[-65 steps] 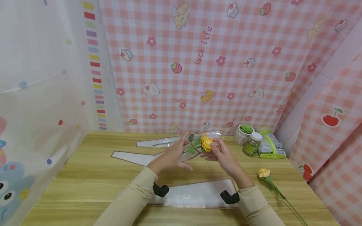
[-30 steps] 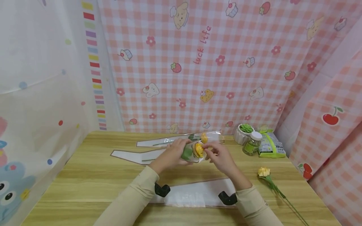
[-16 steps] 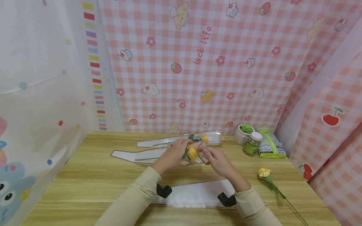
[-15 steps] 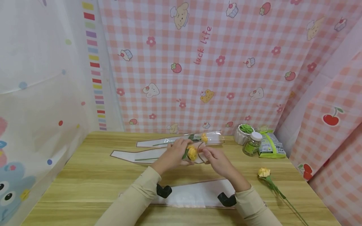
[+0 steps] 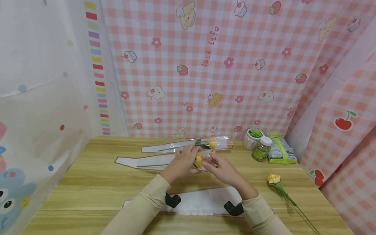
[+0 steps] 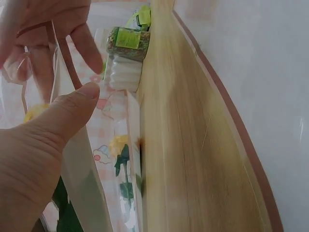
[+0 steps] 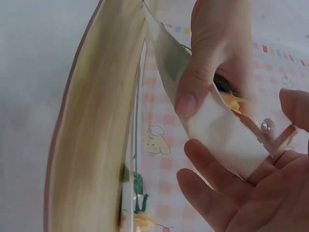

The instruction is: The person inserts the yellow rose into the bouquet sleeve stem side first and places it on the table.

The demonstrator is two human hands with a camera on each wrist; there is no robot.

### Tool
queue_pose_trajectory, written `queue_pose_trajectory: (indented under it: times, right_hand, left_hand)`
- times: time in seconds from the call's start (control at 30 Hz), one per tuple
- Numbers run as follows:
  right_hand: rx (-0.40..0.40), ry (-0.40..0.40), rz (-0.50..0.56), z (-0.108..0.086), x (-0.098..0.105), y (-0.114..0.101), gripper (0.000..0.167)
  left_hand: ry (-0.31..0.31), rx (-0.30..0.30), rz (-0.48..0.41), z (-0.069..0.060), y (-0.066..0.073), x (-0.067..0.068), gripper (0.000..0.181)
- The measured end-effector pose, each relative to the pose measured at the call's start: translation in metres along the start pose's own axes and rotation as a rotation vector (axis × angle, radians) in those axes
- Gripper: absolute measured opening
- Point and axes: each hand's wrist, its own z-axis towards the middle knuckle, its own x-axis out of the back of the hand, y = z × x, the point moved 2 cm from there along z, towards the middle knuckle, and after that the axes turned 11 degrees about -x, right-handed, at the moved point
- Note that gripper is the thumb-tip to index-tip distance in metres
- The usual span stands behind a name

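Head view: left of the jar (image 5: 262, 151), 1 yellow rose (image 5: 198, 161) has slid farther into its sleeve (image 5: 130, 162), the bloom now seemingly inside the mouth, so I'd judge it nearly home. The left hand (image 5: 182, 160) pinches the sleeve; the right hand (image 5: 224, 169), nearer the jar, touches the mouth, fingers nearly straight, thumb apart.
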Motion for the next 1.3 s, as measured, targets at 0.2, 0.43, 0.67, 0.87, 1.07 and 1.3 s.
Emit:
queue_pose_trajectory:
  times: [0.2, 0.43, 0.67, 0.87, 1.07, 1.3]
  right_hand:
    - [-0.056, 0.023, 0.072, 0.001, 0.000, 0.001, 0.022]
    - [-0.117, 0.150, 0.182, 0.002, 0.011, 0.010, 0.027]
    - [-0.201, 0.165, 0.334, 0.008, 0.024, 0.023, 0.025]
    - [-0.231, 0.179, 0.395, 0.011, 0.035, 0.034, 0.023]
    - [-0.266, 0.162, 0.491, 0.014, 0.044, 0.051, 0.023]
    - [-0.316, 0.124, 0.506, 0.017, 0.051, 0.070, 0.022]
  left_hand:
    - [-0.002, 0.005, 0.011, 0.000, 0.001, -0.001, 0.086]
    - [0.000, 0.062, -0.059, -0.011, -0.012, 0.009, 0.094]
    - [-0.084, 0.134, -0.066, -0.031, -0.043, 0.013, 0.089]
    - [-0.107, 0.156, -0.046, -0.049, -0.066, 0.015, 0.082]
    - [-0.098, 0.189, -0.064, -0.068, -0.079, 0.018, 0.074]
    - [-0.103, 0.194, -0.057, -0.079, -0.090, 0.019, 0.058]
